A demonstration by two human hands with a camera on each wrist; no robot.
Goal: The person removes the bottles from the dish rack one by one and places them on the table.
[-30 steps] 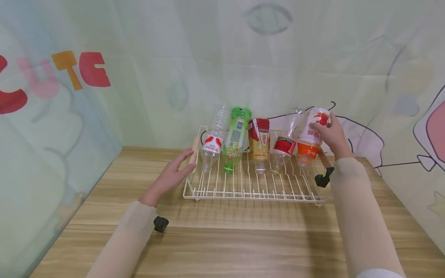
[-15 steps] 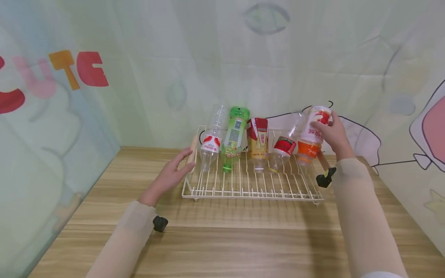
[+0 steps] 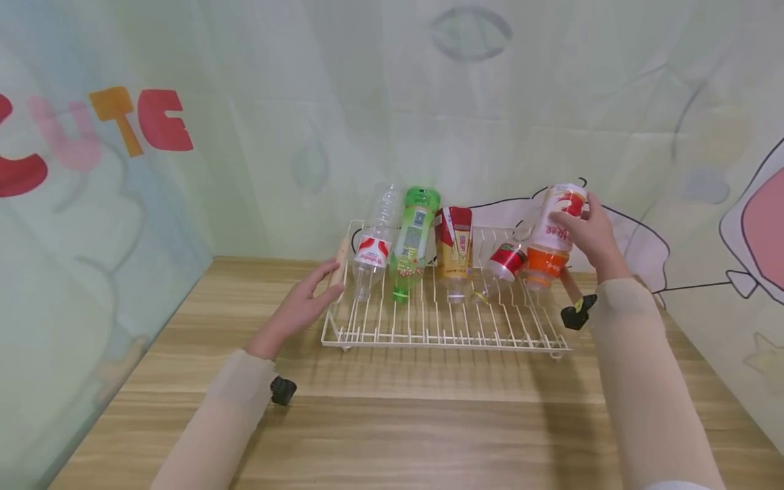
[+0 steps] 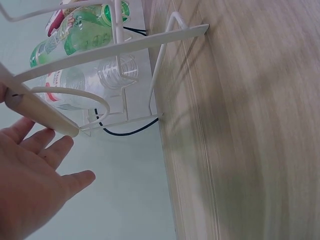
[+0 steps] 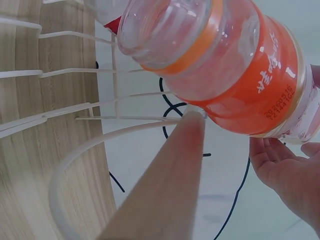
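The right hand (image 3: pixel 593 235) grips an orange-banded bottle (image 3: pixel 546 245), tilted neck-down at the right end of the wire rack (image 3: pixel 447 346). The left hand (image 3: pixel 299 309), loosely spread, touches the wooden handle (image 3: pixel 341 262) at the left end. Four more bottles (image 3: pixel 454 252) lean between; the worktop (image 3: pixel 398 435) lies beneath.

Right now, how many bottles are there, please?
5. Along the rack, left to right: clear bottle, green bottle, gold bottle, second clear bottle, orange-labelled bottle in the right hand.

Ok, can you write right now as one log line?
left hand: touching wooden handle | right hand: holding white-and-orange bottle, neck down | rack: four more bottles, necks down
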